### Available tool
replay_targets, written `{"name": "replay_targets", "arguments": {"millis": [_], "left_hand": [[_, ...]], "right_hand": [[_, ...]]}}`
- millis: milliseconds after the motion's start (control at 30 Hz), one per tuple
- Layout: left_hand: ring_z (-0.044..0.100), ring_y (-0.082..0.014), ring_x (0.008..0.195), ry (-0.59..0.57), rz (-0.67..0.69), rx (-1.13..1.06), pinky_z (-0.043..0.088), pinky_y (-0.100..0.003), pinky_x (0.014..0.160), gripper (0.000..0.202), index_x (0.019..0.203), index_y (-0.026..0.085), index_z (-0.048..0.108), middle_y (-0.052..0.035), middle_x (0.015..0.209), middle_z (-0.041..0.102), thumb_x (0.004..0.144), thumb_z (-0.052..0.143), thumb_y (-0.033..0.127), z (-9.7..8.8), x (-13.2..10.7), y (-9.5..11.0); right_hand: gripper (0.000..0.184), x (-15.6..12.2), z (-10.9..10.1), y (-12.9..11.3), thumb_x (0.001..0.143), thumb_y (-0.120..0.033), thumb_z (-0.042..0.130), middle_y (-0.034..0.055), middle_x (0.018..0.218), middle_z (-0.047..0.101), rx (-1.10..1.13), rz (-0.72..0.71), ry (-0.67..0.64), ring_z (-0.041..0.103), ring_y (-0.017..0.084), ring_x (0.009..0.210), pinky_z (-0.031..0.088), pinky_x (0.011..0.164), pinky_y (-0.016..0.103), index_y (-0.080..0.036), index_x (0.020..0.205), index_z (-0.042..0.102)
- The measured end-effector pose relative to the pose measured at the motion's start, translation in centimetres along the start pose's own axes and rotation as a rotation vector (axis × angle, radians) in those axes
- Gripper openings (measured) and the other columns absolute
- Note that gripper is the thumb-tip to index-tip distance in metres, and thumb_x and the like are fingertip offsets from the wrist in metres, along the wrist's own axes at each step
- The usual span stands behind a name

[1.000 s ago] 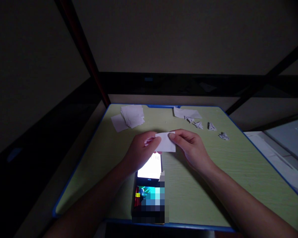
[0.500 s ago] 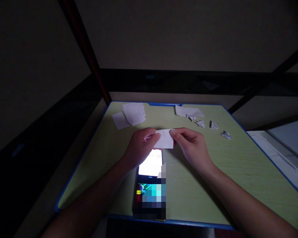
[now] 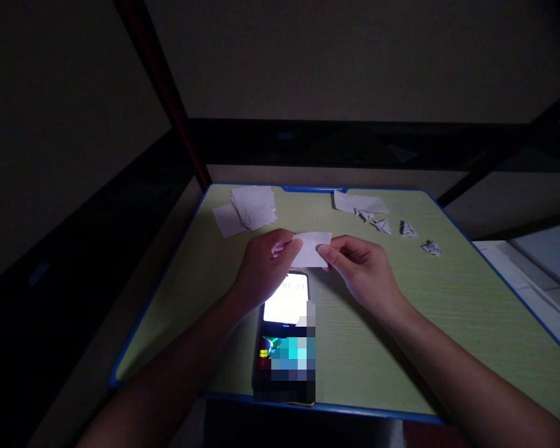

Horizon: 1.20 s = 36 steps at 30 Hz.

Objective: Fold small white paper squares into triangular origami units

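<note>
Right thumb (image 3: pixel 330 254) lower, paper (image 3: pixel 310 251) seemingly longest left-to-right

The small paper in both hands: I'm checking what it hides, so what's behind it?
Parts of the left hand and right hand show just below the paper; whatever of them and the tabletop lies directly behind it is covered.

1. The black, rectangular phone (image 3: pixel 284 308) with a glowing white upper screen, in the lower middle of the frame, carries thin grey digits near the top of that screen: "01" and, to their right, "11"; the sign between them is too faint to make out.
2. The bare left hand (image 3: pixel 264 267) covers the left end of that digit line, so anything there is hidden.
3. Tiny marks along the white area's bottom edge are too small to read.
</note>
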<state>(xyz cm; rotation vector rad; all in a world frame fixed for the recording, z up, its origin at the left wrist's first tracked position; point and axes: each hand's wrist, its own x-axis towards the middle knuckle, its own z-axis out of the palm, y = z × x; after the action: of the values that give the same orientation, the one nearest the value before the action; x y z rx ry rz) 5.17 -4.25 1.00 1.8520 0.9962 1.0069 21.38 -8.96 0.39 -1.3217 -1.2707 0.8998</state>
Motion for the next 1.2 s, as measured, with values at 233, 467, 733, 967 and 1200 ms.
{"name": "replay_targets", "arguments": {"millis": [233,467,733,967,1200], "left_hand": [[0.042,-0.0092,0.054,0.046,-0.016,-0.059,0.034,-0.022,0.050,0.028,0.055,0.017,0.044,0.0036,0.053,0.041,0.080,0.052,0.025,-0.2,0.3,0.2],[0.047,-0.0097,0.055,0.030,-0.047,-0.123,0.037,-0.022,0.051,0.027,0.055,0.016,0.047,0.0029,0.054,0.045,0.080,0.053,0.026,-0.2,0.3,0.1],[0.046,-0.0089,0.053,0.053,-0.057,-0.154,0.037,-0.022,0.051,0.029,0.053,0.016,0.046,0.0032,0.052,0.046,0.079,0.053,0.025,0.0,0.3,0.0],[0.046,-0.0088,0.053,0.072,-0.085,-0.187,0.038,-0.021,0.051,0.027,0.055,0.016,0.048,0.0034,0.053,0.047,0.079,0.055,0.027,0.2,0.1,0.1],[0.049,-0.0086,0.051,-0.039,-0.107,-0.222,0.039,-0.020,0.047,0.023,0.058,0.016,0.051,0.0033,0.053,0.049,0.079,0.054,0.026,0.9,-0.6,0.7]], "right_hand": [[0.016,0.0,0.0,0.0,0.074,-0.033,0.068,-0.0008,0.056,0.059,-0.010,0.022,0.019,0.048,0.010,0.050,0.035,0.046,0.023,-0.017,0.070,0.067],[0.016,0.4,-0.3,0.0,0.071,-0.031,0.069,-0.0004,0.057,0.059,0.032,0.022,-0.008,0.049,0.010,0.051,0.037,0.047,0.024,-0.016,0.070,0.066],[0.013,0.3,0.0,-0.3,0.074,-0.029,0.067,-0.0010,0.062,0.059,0.080,-0.027,0.003,0.051,0.010,0.054,0.041,0.050,0.024,-0.017,0.076,0.063],[0.012,0.0,-0.2,-0.5,0.078,-0.029,0.063,-0.0007,0.065,0.058,0.025,-0.083,0.005,0.050,0.011,0.057,0.040,0.051,0.024,-0.018,0.078,0.062],[0.017,-0.4,-0.1,-0.5,0.083,-0.031,0.057,-0.0018,0.058,0.054,-0.048,-0.124,0.095,0.046,0.010,0.052,0.035,0.046,0.023,-0.018,0.073,0.061]]}}
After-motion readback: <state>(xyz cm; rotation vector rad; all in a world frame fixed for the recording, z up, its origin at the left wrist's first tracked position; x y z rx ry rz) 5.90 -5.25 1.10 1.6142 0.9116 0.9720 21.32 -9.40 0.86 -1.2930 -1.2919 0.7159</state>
